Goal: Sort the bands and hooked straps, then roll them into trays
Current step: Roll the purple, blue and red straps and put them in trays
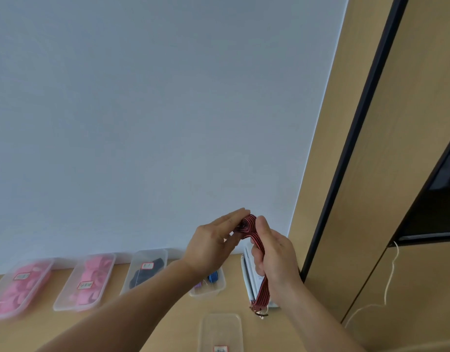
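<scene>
The fingers [235,216] of the left hand [213,242] lie nearly straight and close together, pressing the coiled end of a red-and-black striped elastic strap [249,224] against the thumb beneath, so the coil is pinched between them. Just to the right of those fingertips, the right hand [274,260] is curled round the strap's loose length, its thumb upright against the coil. From that fist the strap hangs down past the wrist to a small metal hook [259,313] at its end. Both forearms reach up from the lower edge of the view, holding the strap in the air above a tan wooden tabletop [168,323].

Below the left wrist sits a clear plastic tray [213,292] holding blue-striped and purple rolls. Behind the right fingers, a white stack of flat pieces [248,275] stands on edge; what it is cannot be told. Below both hands lies a clear labelled tray [220,329], its contents not visible.

Left of the fingers, along the pale wall [142,110], stand three more clear labelled trays: one with black material [146,271], then two with pink bands [88,282] [18,288], the farthest blurred. Right of the hands is a tan cabinet [345,174] with black trim, and a thin white cord [389,288] hangs down it.
</scene>
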Available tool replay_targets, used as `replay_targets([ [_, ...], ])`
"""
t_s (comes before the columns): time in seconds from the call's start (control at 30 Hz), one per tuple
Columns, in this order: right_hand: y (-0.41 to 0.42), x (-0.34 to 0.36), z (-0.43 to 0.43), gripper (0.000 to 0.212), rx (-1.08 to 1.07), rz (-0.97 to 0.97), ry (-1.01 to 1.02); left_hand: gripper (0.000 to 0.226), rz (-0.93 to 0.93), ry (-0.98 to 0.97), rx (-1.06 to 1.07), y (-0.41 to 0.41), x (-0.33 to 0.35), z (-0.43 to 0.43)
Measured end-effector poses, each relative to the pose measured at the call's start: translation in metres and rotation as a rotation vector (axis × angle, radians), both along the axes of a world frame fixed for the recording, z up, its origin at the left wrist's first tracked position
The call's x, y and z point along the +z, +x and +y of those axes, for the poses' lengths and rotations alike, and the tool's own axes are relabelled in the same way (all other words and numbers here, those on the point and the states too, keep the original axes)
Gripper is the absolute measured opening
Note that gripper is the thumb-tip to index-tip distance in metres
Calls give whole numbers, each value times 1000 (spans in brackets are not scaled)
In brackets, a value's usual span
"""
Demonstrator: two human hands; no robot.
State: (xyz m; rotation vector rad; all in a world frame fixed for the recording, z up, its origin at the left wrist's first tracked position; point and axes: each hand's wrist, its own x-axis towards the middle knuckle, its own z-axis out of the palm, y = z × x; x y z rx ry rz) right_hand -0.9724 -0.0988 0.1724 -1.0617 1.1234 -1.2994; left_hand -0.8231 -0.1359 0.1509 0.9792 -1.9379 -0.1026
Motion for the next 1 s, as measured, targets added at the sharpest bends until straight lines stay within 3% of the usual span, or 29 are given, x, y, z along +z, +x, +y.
replay_targets([
  [0.2,-2,2,0,49,-33,-24,81,54,-188,-195,2,0,4,-3],
  [0.37,-4,0,-4,43,-147,14,21,50,117,151,5,-6,5,4],
  [0.47,-1,-7,-2,45,-105,-62,24,38,218,209,-66,-20,6,16],
  [0.6,9,-12,2,63,-72,-149,-79,45,456,359,-146,-48,22,35],
  [0.77,-1,-13,1,60,-122,-192,-55,54,818,518,-225,-48,42,28],
  [0.9,-7,-9,-3,88,-173,-143,-1,54,943,594,-275,-44,37,26],
  [1.0,-9,-8,0,81,-158,-126,11,52,998,636,-297,-44,33,22],
])
